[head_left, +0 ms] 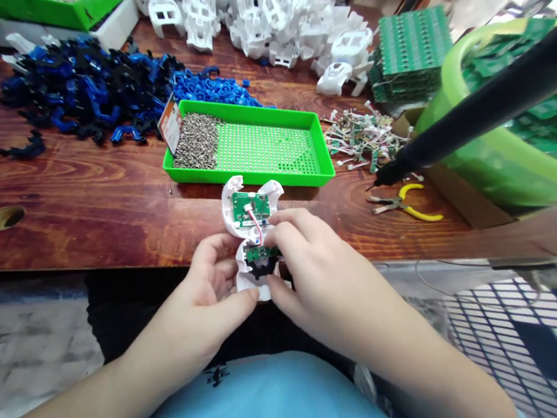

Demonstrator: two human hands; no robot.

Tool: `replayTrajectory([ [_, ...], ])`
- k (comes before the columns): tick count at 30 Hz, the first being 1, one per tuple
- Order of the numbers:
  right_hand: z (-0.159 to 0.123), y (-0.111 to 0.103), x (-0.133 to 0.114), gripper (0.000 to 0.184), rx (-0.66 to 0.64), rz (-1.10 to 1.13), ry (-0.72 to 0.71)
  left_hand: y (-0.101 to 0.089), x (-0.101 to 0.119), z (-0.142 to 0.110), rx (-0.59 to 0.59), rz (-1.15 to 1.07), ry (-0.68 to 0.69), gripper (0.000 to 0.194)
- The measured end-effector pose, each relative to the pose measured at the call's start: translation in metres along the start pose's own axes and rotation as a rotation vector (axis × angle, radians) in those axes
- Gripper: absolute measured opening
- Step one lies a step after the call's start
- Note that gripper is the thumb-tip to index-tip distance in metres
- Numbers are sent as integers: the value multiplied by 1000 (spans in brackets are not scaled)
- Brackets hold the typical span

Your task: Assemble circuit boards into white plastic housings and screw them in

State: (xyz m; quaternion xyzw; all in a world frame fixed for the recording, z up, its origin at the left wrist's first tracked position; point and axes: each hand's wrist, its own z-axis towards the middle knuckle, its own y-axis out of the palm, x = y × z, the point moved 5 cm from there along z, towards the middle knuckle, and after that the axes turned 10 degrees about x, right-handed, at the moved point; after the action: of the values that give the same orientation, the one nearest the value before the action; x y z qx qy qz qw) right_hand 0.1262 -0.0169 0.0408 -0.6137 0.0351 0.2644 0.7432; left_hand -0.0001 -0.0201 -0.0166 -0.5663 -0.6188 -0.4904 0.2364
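Observation:
Both hands hold an opened white plastic housing (229,208) at the table's front edge. A green circuit board (258,204) sits in its upper half. From that board a red and white cable runs down to a smaller green board (257,253) in the lower half, above a black part (264,268). My left hand (214,287) grips the housing's left side, thumb at the lower end. My right hand (304,260) is closed around the right side, with fingertips by the cable and small board; they hide part of the housing there.
Behind the housing lies a green tray (275,180) with small screws (198,141). Yellow-handled pliers (403,203) and a black screwdriver-like tool (477,99) are on the right. Farther back are blue and black parts (94,89), white shells (276,14), stacked circuit boards (413,46) and a green tub (450,82).

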Motion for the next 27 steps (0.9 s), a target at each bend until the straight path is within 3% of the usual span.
replayTrajectory([
  [4,-5,3,-13,29,42,-34,-56,0,-5,-1,20,-40,-44,45],
  [13,-9,-2,-26,24,111,-97,-142,0,-11,0,-2,-52,4,37],
  [19,-14,-5,-25,24,162,-91,-129,-4,-11,-2,-24,-114,1,35],
  [24,-12,0,-28,21,93,-97,-123,-3,-12,-1,-24,-130,-6,38],
  [27,-14,-5,-26,27,130,-6,-99,-5,-11,-1,-20,-150,23,41],
])
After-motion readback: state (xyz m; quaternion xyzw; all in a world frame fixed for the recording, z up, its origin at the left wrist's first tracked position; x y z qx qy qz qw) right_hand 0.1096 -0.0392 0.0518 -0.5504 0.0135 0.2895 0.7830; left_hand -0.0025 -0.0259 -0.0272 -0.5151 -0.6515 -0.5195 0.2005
